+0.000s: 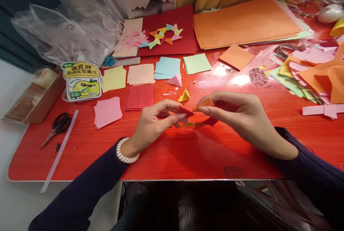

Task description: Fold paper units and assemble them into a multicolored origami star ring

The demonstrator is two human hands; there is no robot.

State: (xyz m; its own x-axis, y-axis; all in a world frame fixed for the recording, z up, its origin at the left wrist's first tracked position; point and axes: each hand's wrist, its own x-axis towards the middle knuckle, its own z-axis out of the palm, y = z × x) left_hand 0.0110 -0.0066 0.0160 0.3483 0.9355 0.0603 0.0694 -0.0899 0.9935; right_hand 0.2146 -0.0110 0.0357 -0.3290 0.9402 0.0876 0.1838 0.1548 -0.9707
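My left hand (pixel 161 118) pinches a red folded paper piece (pixel 186 110) between thumb and fingers. In my right hand (pixel 233 112), thumb and fingers close on an orange folded paper piece (pixel 204 105), whose tip meets the red one. Just below hangs a curved chain of folded pieces, with a yellow piece (pixel 188 124) and a dark red piece (pixel 210 121) in sight; how it joins the held pieces is partly hidden by my fingers. Beyond my hands stand a loose yellow folded piece (pixel 184 95) and a pink folded piece (pixel 175 80).
Stacks of paper squares lie around, including pink (pixel 108 112), red (pixel 139 97), blue (pixel 168 68) and green (pixel 197 64). Finished paper rings (pixel 158 36) rest on red card at the back. Black-handled scissors (pixel 61 123) and a pale strip (pixel 60 150) lie left; paper scraps (pixel 317 73) heap right.
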